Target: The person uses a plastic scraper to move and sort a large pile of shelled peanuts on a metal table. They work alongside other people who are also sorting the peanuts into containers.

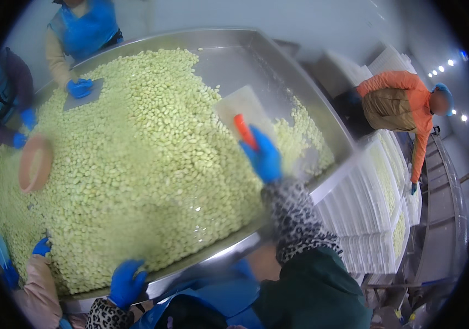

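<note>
Wearing a blue glove, my right hand [265, 158] grips a short red-orange handle [244, 130] above a flat, pale translucent plate [244, 103]. Whether the handle is fixed to the plate, I cannot tell. The plate lies at the right edge of a large heap of pale green beans or similar kernels [148, 156], which spreads over a raised-rim stainless steel table [234, 57]. At the near rim is my left hand [127, 283], also gloved in blue, fingers apart and holding nothing.
Co-workers' gloved hands [80, 87] reach over the table's far and left sides, one on a grey plate [84, 95]. A pink basin [35, 164] sits in the heap. Stacked white crates [358, 205] and a person in orange [415, 103] are at the right, beside a conveyor [444, 197].
</note>
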`<control>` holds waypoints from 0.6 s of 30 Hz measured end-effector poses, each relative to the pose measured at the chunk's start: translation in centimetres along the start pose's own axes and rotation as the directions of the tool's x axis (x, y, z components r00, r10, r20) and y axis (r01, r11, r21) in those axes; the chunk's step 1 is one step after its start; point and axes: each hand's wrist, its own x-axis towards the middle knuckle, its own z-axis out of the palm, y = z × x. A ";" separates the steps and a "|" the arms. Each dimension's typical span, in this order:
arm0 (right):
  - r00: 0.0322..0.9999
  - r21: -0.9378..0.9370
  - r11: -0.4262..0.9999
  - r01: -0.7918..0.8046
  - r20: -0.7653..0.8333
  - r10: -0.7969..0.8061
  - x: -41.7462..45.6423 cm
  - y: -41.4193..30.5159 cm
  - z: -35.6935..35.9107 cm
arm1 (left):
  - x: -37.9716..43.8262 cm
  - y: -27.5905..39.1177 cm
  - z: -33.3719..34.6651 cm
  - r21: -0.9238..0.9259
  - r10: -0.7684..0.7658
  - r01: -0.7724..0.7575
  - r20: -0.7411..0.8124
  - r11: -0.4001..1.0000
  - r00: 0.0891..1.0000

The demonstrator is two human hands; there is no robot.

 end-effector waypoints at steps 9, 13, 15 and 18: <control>0.987 -0.558 0.814 -0.161 -0.083 0.138 11.1 31.3 -8.0 | 0.0 4.6 8.5 0.292 -0.185 0.345 -0.461 0.892 0.868; 0.968 -0.632 0.738 -0.236 -0.089 0.234 12.8 39.2 -10.8 | 0.1 4.4 10.1 0.160 -0.400 0.553 -0.533 0.818 0.746; 0.982 -0.666 0.724 -0.178 -0.073 0.175 13.5 41.9 -10.6 | 0.7 4.5 10.5 0.172 -0.407 0.572 -0.543 0.802 0.735; 0.991 -0.739 0.666 -0.105 -0.021 0.134 15.0 44.5 -8.8 | -0.2 3.2 10.7 0.221 -0.411 0.587 -0.528 0.779 0.743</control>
